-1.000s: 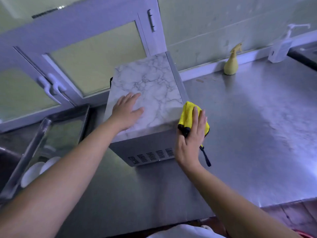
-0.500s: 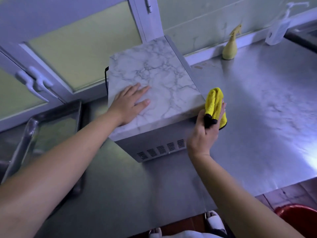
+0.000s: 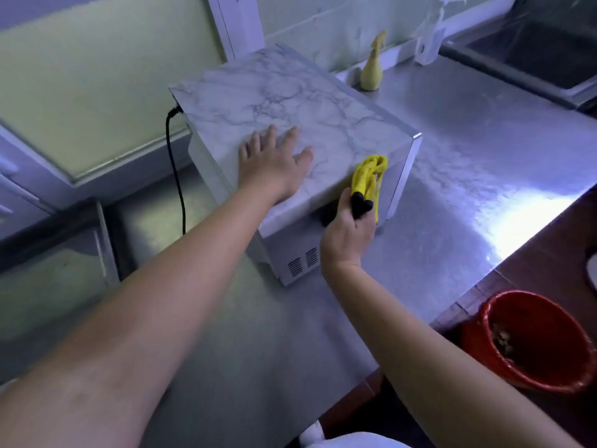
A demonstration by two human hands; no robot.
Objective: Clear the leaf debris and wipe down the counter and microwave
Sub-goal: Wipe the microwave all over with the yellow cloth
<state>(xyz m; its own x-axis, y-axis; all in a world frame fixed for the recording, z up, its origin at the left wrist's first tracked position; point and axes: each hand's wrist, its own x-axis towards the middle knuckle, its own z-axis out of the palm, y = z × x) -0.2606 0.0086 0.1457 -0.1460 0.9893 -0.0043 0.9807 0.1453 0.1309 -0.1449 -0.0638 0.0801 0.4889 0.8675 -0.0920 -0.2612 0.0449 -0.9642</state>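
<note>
- Microwave (image 3: 290,108) sits on the worktop (image 3: 468,176), far centre. My right hand (image 3: 347,234) hides part of its near side.
- Right hand is curled tight round one yellow cloth (image 3: 370,179) at the microwave's near right edge. Fingertips hidden.
- Left hand (image 3: 271,166) lies flat on the microwave top, fingers spread.
- One red bucket (image 3: 529,341), near right, off the worktop. Contents too blurred to name.
- Far wall: one yellow spray bottle (image 3: 371,69), one white pump bottle (image 3: 429,37), blurred.
- One black cord (image 3: 176,169), left.

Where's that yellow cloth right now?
In the head view, the yellow cloth is gripped in the right hand at the near edge of the microwave, just right of the left hand resting flat on its top.
</note>
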